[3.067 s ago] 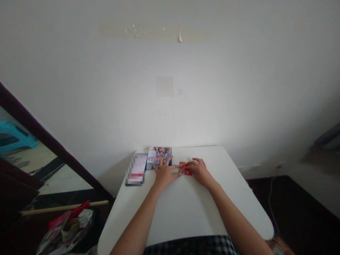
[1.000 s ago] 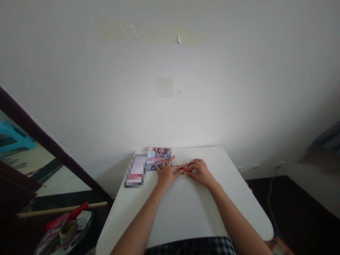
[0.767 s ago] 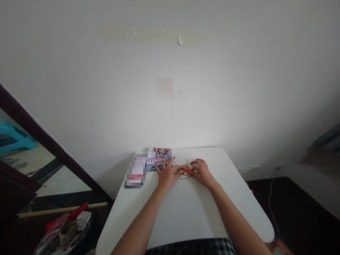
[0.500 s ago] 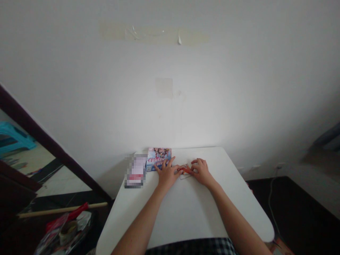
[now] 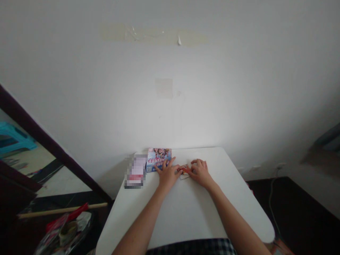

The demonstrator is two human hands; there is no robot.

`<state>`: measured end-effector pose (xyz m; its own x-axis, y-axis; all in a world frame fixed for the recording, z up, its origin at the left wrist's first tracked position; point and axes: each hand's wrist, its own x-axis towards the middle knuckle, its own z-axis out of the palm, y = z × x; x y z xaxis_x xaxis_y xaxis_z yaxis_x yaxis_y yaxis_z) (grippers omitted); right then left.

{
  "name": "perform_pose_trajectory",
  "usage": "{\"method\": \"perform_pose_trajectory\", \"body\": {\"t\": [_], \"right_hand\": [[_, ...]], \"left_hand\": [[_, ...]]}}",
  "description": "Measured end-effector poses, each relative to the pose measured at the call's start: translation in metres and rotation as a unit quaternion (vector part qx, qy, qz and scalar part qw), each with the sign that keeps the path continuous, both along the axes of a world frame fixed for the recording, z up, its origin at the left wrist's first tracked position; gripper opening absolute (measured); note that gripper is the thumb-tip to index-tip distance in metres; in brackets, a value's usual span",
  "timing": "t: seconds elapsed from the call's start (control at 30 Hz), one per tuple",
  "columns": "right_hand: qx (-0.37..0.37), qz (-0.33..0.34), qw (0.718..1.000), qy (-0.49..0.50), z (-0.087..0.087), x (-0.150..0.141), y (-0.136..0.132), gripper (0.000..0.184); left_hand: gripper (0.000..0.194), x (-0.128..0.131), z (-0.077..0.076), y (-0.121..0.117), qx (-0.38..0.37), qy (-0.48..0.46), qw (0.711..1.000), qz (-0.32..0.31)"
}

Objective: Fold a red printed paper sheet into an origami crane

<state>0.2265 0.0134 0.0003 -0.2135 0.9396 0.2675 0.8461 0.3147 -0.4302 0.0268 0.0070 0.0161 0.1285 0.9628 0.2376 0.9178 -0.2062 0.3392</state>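
Note:
Between my hands, a small orange-red printed card (image 5: 186,170) lies low over the white table, with a thin pale edge showing just below it. My left hand (image 5: 168,174) pinches its left end between thumb and forefinger, while the other fingers spread towards a colourful printed packet (image 5: 159,156). That packet lies flat at the back of the table, partly behind my left fingers. On the card's right end rest the thumb and bent fingers of my right hand (image 5: 200,173). Fingertips cover both ends of the card, so its full shape is hidden.
Left of the packet lies a blurred-out phone-like object (image 5: 136,173). The white table (image 5: 186,212) stands against a wall (image 5: 225,88) with old tape marks. A clear bag of items (image 5: 66,233) and a wooden stick (image 5: 63,210) are on the floor at left.
My right thumb and fingers have shifted slightly left and in over the orange-red card, covering more of its right end. My left hand stays nearly still.

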Motion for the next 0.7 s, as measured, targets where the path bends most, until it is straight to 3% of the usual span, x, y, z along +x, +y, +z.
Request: {"method": "perform_pose_trajectory", "body": {"t": [0.7], "right_hand": [[-0.008,-0.024,1.0,0.008,0.0024,-0.0076,-0.0011,0.023]], "left_hand": [[0.019,0.0035,0.0032,0.0014,-0.013,0.006,1.0,0.009]]}}
